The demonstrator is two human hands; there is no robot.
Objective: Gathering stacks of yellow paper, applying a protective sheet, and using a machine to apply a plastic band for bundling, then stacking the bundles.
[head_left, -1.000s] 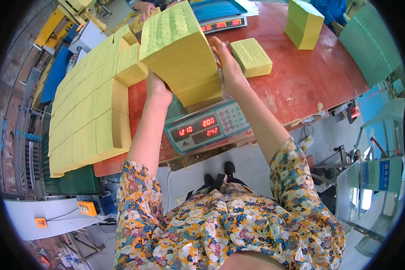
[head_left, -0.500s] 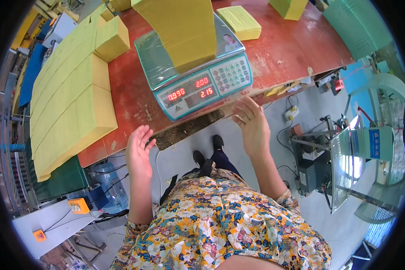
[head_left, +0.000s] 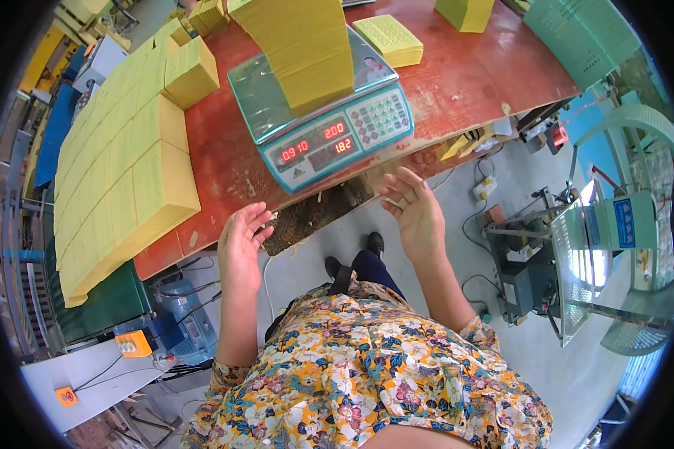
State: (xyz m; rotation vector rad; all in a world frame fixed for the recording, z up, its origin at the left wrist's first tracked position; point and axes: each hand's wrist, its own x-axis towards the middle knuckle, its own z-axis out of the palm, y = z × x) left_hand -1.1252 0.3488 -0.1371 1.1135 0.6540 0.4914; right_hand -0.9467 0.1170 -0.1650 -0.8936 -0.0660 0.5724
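My left hand (head_left: 241,243) hovers in front of the table's near edge, palm turned inward, fingers apart and holding nothing. On the other side, my right hand (head_left: 416,213) is raised with its fingers curved and spread, also bare. Between and beyond them stands a digital weighing scale (head_left: 322,150) with lit red digits and a keypad. A tall stack of yellow paper (head_left: 314,67) rests on its metal pan and runs past the top of the view. Neither hand touches the scale or the stack.
Rows of yellow paper stacks (head_left: 127,187) cover the left of the red table (head_left: 472,90). A low stack (head_left: 389,41) lies right of the scale, another block (head_left: 464,13) farther back. A green crate (head_left: 580,34) and a green chair (head_left: 636,337) stand at the right.
The red digits on the scale have changed. My left hand has shifted slightly right, and both hands stay raised. The whole view has moved a little.
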